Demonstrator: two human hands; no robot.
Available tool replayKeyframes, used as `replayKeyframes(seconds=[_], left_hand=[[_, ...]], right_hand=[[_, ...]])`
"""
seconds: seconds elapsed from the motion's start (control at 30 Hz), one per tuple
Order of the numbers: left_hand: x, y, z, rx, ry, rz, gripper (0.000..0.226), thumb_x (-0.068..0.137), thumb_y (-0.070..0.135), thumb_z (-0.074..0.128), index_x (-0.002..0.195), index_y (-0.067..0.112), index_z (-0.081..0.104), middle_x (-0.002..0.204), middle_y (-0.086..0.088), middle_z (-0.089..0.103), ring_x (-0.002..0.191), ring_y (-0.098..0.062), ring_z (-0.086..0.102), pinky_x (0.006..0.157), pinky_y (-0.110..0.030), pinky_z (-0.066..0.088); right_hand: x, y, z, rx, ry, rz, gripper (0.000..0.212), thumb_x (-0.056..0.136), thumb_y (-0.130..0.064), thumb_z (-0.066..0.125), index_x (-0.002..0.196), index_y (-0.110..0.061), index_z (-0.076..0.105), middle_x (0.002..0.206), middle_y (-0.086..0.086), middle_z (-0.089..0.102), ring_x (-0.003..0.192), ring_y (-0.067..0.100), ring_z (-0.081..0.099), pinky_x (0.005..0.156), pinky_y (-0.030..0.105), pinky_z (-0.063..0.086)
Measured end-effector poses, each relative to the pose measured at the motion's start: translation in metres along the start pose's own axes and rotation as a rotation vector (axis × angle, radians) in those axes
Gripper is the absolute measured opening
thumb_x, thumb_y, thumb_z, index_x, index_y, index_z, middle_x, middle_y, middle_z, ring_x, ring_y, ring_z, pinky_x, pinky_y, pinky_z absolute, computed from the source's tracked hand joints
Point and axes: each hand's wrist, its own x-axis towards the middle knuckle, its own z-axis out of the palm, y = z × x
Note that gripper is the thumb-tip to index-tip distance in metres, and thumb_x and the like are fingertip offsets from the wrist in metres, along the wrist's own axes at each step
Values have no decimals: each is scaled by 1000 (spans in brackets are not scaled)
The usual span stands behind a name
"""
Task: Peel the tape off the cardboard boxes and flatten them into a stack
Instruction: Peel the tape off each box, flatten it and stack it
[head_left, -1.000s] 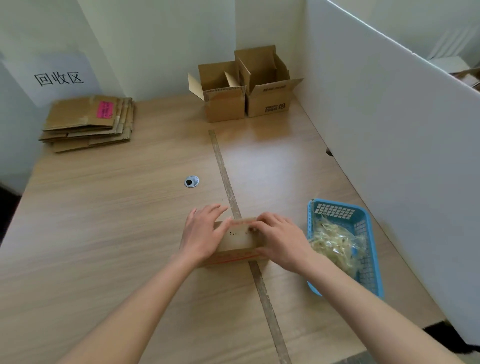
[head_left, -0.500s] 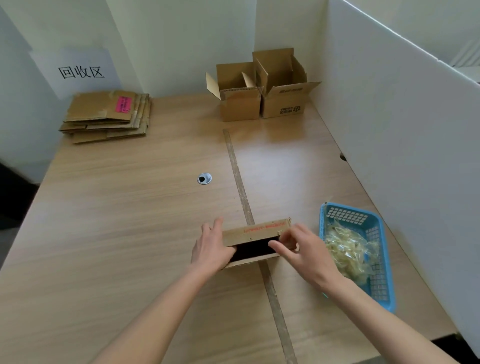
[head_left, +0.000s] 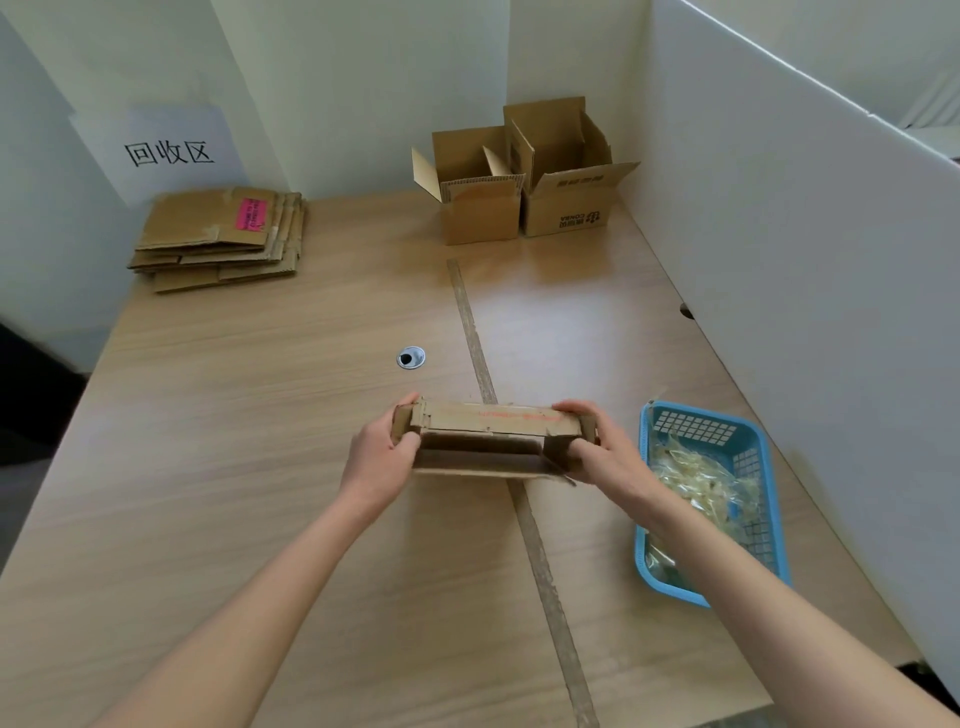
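A small brown cardboard box (head_left: 493, 421) with red print is held just above the table, its open side facing me and its dark inside showing. My left hand (head_left: 382, 454) grips its left end, thumb on the near side. My right hand (head_left: 597, 449) grips the right end flap, fingers curled over the top. A stack of flattened cardboard (head_left: 223, 236) with a pink label lies at the far left corner. Two open boxes stand at the back: a smaller one (head_left: 475, 200) and a larger one (head_left: 569, 176).
A blue plastic basket (head_left: 756, 452) holding peeled clear tape sits at my right. A white partition (head_left: 805, 260) walls the right side. A metal cable grommet (head_left: 410, 357) and a strip of tape (head_left: 480, 358) mark the wooden table. A paper sign hangs at far left.
The box, pressed flat under both hands a second ago, has been lifted and tipped so its open side faces me. Both hands have shifted to its ends.
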Motion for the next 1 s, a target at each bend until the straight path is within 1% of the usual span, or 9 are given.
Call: replayKeyframes(seconds=[0.07, 0.2, 0.37, 0.5, 0.6, 0.73, 0.83, 0.93, 1.0], left_hand=[[-5, -6, -9, 111, -33, 143, 66, 90, -7, 50, 139, 37, 57, 88, 9, 69, 71, -3, 57, 68, -15, 41], [-9, -44, -18, 383, -170, 464, 68, 86, -12, 52, 145, 21, 56, 148, 6, 53, 139, -13, 48, 118, -22, 32], [-29, -107, -10, 672, -429, 513, 60, 90, 3, 53, 144, 27, 56, 158, 5, 42, 145, -21, 41, 120, -49, 34], [-54, -133, 7, 796, -695, 323, 45, 104, 30, 43, 149, 30, 46, 169, 10, 11, 156, -10, 8, 128, -40, 10], [-55, -131, 18, 756, -524, 278, 50, 104, 51, 35, 148, 30, 44, 163, 13, 32, 150, -8, 27, 123, -39, 26], [-31, -126, 41, 847, -387, 370, 56, 103, 54, 34, 153, 29, 38, 144, 7, 48, 129, -15, 45, 102, -34, 40], [-18, -140, 61, 827, -301, 396, 54, 96, 62, 32, 129, 26, 54, 151, 0, 41, 143, -23, 34, 117, -40, 26], [-14, -152, 77, 727, -267, 381, 50, 94, 66, 38, 116, 23, 49, 167, 1, 22, 156, -20, 11, 127, -46, 1], [-12, -158, 86, 733, -213, 391, 52, 94, 67, 40, 119, 22, 49, 167, 0, 22, 156, -20, 13, 127, -48, 4]], right_hand=[[1, -4, 2, 356, 14, 93, 55, 87, 12, 42, 118, -29, 64, 130, 13, 61, 111, 29, 61, 85, 40, 59], [5, -1, 3, 843, -1, 218, 42, 97, -8, 32, 127, -5, 61, 123, 24, 66, 111, 35, 64, 97, 52, 51], [8, 60, 31, -170, 111, 222, 39, 97, -28, 66, 132, -26, 50, 110, 5, 70, 92, 17, 71, 75, 37, 60], [7, 106, 59, -598, -90, 176, 76, 91, -17, 60, 153, -39, 23, 138, 5, 49, 120, 28, 56, 101, 46, 50], [9, 118, 75, -791, 1, 143, 73, 86, -27, 58, 150, -38, 24, 143, 7, 29, 126, 32, 48, 102, 48, 48], [29, 129, 87, -976, 18, -111, 70, 94, -52, 47, 154, -25, 22, 167, 7, 1, 154, 31, 8, 125, 46, 16], [37, 151, 99, -1063, 1, -161, 73, 97, -70, 21, 160, -42, -2, 166, 7, -25, 153, 26, -24, 126, 49, -2], [33, 162, 103, -1073, 134, -257, 69, 97, -69, 23, 160, -43, 11, 170, 8, -11, 156, 27, -14, 126, 51, 5], [36, 165, 104, -1061, 178, -279, 68, 96, -66, 34, 159, -42, 22, 170, 9, 0, 157, 27, -5, 125, 51, 10]])
